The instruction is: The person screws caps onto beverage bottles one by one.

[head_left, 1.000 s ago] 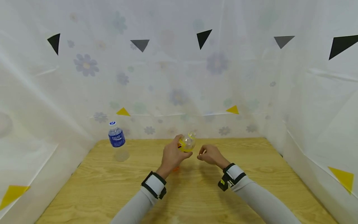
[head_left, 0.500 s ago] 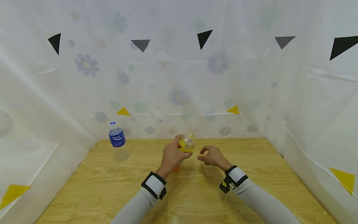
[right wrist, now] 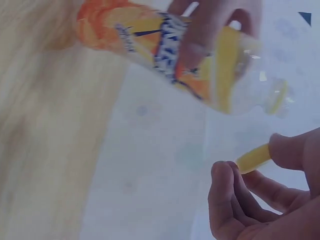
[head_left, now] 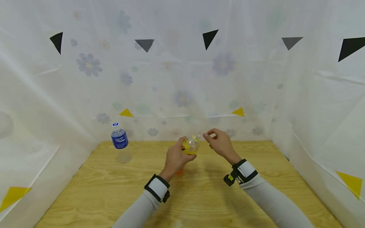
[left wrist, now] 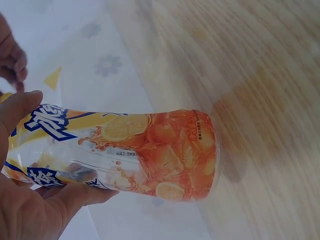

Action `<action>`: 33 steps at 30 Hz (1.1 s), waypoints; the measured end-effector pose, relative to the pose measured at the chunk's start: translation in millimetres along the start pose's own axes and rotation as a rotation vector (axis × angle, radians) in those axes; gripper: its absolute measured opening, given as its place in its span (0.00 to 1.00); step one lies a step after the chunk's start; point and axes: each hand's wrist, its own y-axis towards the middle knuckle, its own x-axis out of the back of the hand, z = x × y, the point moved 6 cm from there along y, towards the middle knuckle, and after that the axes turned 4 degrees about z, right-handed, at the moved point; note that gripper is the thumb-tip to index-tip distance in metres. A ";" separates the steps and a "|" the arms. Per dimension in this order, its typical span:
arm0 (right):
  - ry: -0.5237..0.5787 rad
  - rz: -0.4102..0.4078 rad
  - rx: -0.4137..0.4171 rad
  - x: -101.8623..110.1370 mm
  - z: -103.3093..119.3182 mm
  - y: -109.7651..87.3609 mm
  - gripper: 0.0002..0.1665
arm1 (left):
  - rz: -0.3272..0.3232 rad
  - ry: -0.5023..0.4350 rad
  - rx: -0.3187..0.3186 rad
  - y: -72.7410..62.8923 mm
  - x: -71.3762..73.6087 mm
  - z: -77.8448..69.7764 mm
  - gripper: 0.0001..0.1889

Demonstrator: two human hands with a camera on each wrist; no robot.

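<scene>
My left hand point(head_left: 174, 160) grips a clear plastic drink bottle point(head_left: 191, 146) around its label, thumb on one side and fingers on the other. The label point(left wrist: 172, 155) shows orange ice cubes and lemon slices, with yellow and blue lettering above. Its base is close to the table. A yellow ring circles the uncapped neck point(right wrist: 278, 97). Just right of the bottle's mouth, my right hand point(head_left: 220, 144) pinches a yellow bottle cap point(right wrist: 254, 158) between thumb and fingertips, apart from the neck. In the head view the fingers hide this cap.
A clear bottle with a blue label point(head_left: 119, 140) and white cap stands upright at the back left of the wooden table point(head_left: 99, 193). White flowered sheeting point(head_left: 182, 69) encloses the back and both sides, with black, grey and yellow triangles on it.
My right hand has risen from low beside the bottle to the height of its mouth, carrying the yellow cap. The left hand and its bottle have stayed in place.
</scene>
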 end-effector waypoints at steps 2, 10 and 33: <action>-0.006 -0.007 0.023 4.9 9.6 2.1 0.21 | -0.003 0.004 -0.006 0.5 -0.2 -0.1 0.38; -0.053 0.033 0.100 9.9 42.4 -0.7 0.21 | 0.012 -0.002 -0.014 -1.5 -1.7 -0.5 0.39; -0.125 0.077 0.209 -3.9 57.2 -3.1 0.19 | 0.009 -0.006 -0.008 0.7 -0.6 -1.6 0.39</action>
